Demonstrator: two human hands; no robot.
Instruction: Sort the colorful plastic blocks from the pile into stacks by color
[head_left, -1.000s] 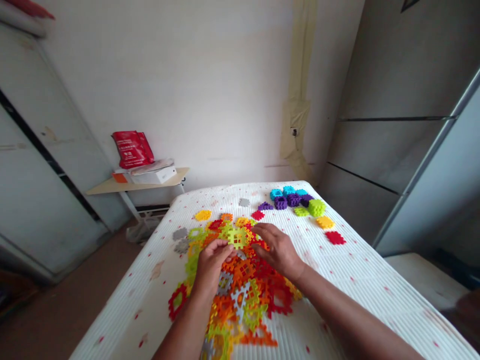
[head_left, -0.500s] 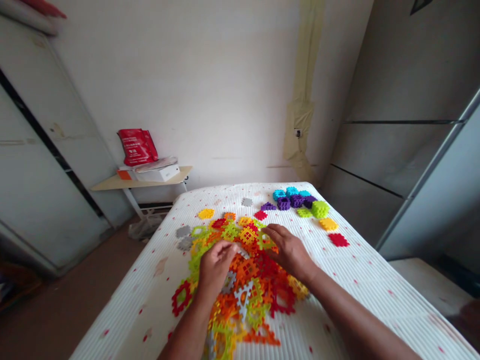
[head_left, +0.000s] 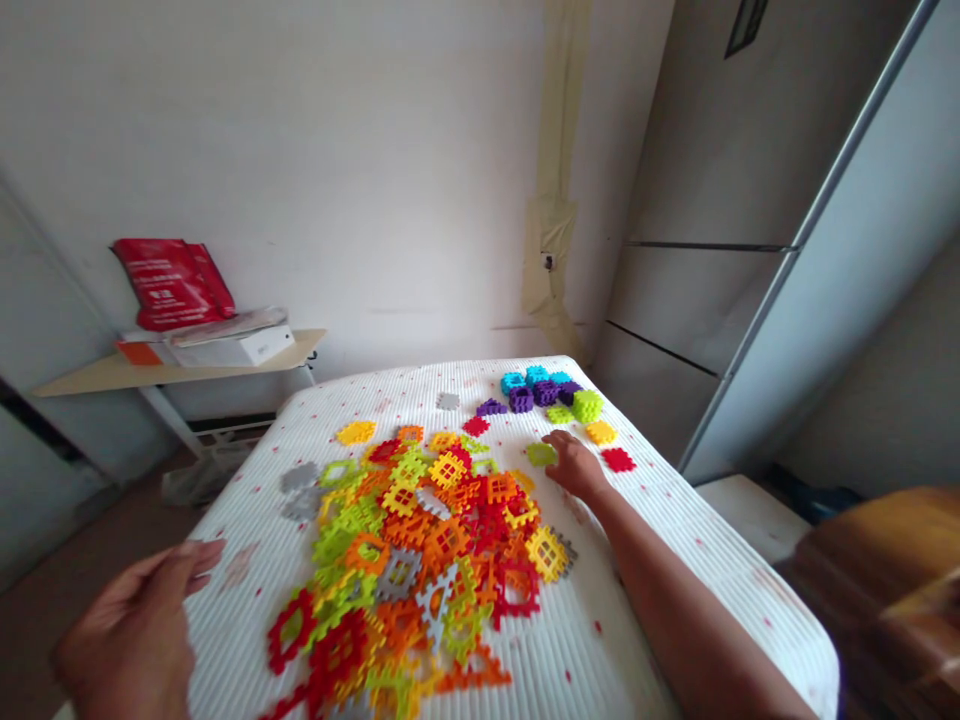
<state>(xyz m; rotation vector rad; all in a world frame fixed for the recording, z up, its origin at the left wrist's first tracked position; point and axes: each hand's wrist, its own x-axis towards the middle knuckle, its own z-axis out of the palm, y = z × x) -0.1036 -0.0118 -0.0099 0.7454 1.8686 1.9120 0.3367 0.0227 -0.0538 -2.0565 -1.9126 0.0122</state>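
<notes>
A heap of interlocking plastic building tiles (head_left: 409,530) in red, orange, yellow, lime green and grey lies on the white ribbed cover. Beyond the heap's right side, my right hand (head_left: 576,466) is closed on the edge of a lime green tile frame (head_left: 540,454), low over the cover. My left hand (head_left: 139,630) is off to the lower left, apart from the heap; its fingers are loosely curved and I see nothing in them. Grey tiles (head_left: 301,478) lie at the heap's left.
At the far right stand turquoise blocks (head_left: 537,375), purple blocks (head_left: 545,392) and a lime green stack (head_left: 587,405). A yellow tile (head_left: 600,432) and a red tile (head_left: 619,460) lie nearer. A side table (head_left: 307,345) with a red bag (head_left: 172,285) stands left; a fridge (head_left: 697,290) stands right.
Both hands have left the heap: my left hand went left and nearer, my right hand went right with the lime green tile frame. The view has turned right.
</notes>
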